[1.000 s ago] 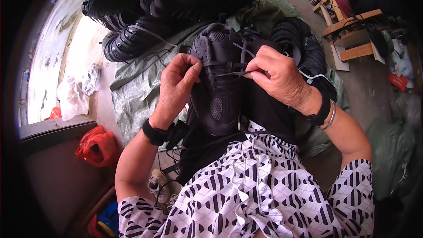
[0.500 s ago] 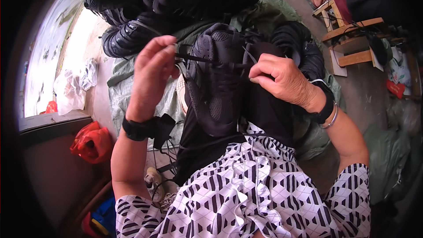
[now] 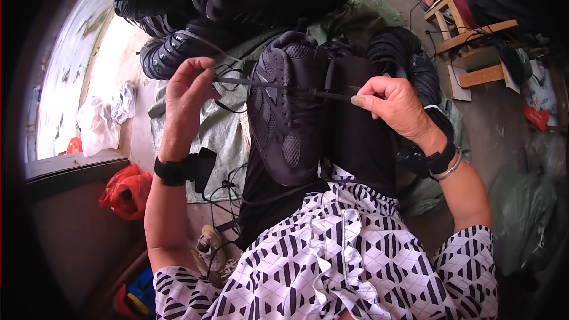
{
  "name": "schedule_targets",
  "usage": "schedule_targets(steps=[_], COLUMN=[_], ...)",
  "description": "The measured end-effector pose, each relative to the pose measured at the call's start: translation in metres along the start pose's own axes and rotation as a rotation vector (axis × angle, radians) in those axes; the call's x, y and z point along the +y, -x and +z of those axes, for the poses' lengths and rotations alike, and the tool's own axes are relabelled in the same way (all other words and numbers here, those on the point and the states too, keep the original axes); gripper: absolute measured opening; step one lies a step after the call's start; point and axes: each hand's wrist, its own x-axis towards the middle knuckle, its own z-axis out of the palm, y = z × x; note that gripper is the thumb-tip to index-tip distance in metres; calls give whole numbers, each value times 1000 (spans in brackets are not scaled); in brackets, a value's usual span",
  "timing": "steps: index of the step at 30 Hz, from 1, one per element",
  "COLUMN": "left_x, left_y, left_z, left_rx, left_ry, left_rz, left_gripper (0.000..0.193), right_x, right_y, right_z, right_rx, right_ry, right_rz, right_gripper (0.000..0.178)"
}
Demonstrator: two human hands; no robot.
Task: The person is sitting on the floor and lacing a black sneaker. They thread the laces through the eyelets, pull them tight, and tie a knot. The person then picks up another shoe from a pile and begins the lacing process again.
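A black sneaker [image 3: 290, 115] lies on my lap with its toe toward me, partly laced. My left hand [image 3: 188, 89] is left of the shoe, fingers pinched on one end of a black shoelace [image 3: 261, 84]. To the right of the shoe, my right hand [image 3: 388, 104] pinches the other part of the lace between thumb and forefinger. The lace runs nearly straight across the shoe between both hands, just above its upper eyelets. A loose loop of lace dangles beside my left fingers.
Black shoes [image 3: 237, 0] are heaped ahead on a green woven sheet [image 3: 204, 166], with more black shoes [image 3: 394, 53] at right. A wooden stool [image 3: 477, 53] stands at the far right near another person's leg. A red plastic bag [image 3: 126, 191] sits at left, near a light sneaker [image 3: 208, 246].
My hands have moved farther apart, the left one leftward and slightly down, the right one rightward. The lace between them is now stretched longer and straighter.
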Motion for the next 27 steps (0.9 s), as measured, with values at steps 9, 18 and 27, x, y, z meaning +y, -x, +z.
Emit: schedule_targets(steps=[9,18,27], left_x=[12,6,12], left_y=[19,25,20], left_z=[20,37,36], left_rx=[-69,-142,-65], left_ry=[-50,-67,-16], left_rz=[-78,-145,-133], left_gripper=[16,16,17], right_x=[-8,-13,-9], right_y=[-12,-32,-23], right_z=[21,30,38], right_rx=[24,-168,97], right_ry=[436,416,400], right_rz=[-770,-666,-941], right_gripper=[25,15,24])
